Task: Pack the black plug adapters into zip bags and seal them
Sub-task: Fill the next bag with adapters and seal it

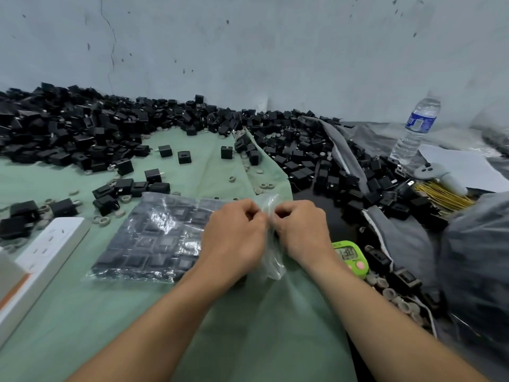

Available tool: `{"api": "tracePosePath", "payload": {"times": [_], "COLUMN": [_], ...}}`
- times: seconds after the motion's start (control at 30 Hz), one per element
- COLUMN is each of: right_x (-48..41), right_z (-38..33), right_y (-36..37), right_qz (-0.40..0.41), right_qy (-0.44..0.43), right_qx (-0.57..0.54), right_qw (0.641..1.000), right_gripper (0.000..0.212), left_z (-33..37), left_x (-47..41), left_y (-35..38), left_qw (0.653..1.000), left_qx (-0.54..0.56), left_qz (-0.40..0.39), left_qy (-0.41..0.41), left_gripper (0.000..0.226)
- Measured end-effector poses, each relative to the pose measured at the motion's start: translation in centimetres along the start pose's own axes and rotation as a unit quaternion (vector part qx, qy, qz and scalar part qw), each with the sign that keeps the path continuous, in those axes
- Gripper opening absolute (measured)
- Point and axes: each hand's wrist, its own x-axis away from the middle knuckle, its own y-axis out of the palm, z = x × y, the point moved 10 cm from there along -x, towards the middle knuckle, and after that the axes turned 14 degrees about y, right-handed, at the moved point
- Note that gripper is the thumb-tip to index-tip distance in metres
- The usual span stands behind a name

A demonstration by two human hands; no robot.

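Observation:
A clear zip bag [154, 238] lies flat on the green cloth [110, 312], filled with rows of black plug adapters. Its open right end bunches up between my hands. My left hand [234, 235] pinches the bag's mouth from the left, fingers curled. My right hand [300, 230] pinches the same edge from the right, close against the left hand. Loose black plug adapters [110, 133] are heaped along the wall at the back and scattered over the cloth.
A white power strip [41, 257] lies at the left edge. A green digital timer [351, 256] sits right of my right wrist. A water bottle [417, 130], a bundle of gold twist ties [443, 195] and grey bags [407, 241] fill the right side. Small grey rings dot the cloth.

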Motion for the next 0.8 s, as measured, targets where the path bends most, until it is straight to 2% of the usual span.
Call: {"api": "tracePosePath", "payload": {"times": [0.07, 0.17, 0.27, 0.37, 0.5, 0.57, 0.67, 0.73, 0.8], "right_x": [0.3, 0.4, 0.9, 1.2, 2.2, 2.2, 2.5, 2.2, 1.2], "right_z": [-0.3, 0.0, 0.4, -0.8, -1.6, -2.2, -3.2, -3.5, -2.7], "right_y": [0.3, 0.6, -0.2, -1.4, 0.2, 0.3, 1.2, 1.7, 2.3], "right_qz": [0.006, -0.035, -0.050, -0.025, -0.035, -0.005, -0.062, -0.070, -0.052], "right_qy": [-0.010, 0.012, 0.024, -0.020, -0.065, -0.093, -0.123, -0.106, -0.063], "right_qx": [0.030, 0.067, 0.117, 0.152, 0.234, 0.206, 0.061, 0.007, 0.028], "right_qw": [0.999, 0.997, 0.992, 0.988, 0.969, 0.974, 0.989, 0.992, 0.996], "right_gripper": [0.036, 0.029, 0.051, 0.040, 0.025, 0.015, 0.021, 0.029, 0.024], "left_z": [-0.4, -1.3, -1.7, -1.7, -1.4, -0.9, 0.3, 1.3, 2.1], "left_x": [-0.1, -0.2, -0.1, -0.1, 0.1, 0.1, 0.3, 0.6, 1.0], "left_y": [-0.1, -0.4, -0.5, -0.4, -0.3, -0.4, -0.9, -1.3, -0.8], "left_qw": [1.000, 0.999, 0.998, 0.997, 0.998, 0.999, 0.999, 0.996, 0.993], "left_qx": [0.014, 0.023, 0.034, 0.038, 0.032, 0.016, -0.035, -0.077, -0.090], "left_qz": [-0.010, -0.017, -0.020, -0.024, -0.023, -0.022, -0.001, 0.022, 0.018], "left_qy": [-0.012, -0.034, -0.051, -0.057, -0.051, -0.036, 0.006, 0.044, 0.080], "left_gripper": [0.024, 0.025, 0.025, 0.027, 0.024, 0.025, 0.023, 0.020, 0.019]}}
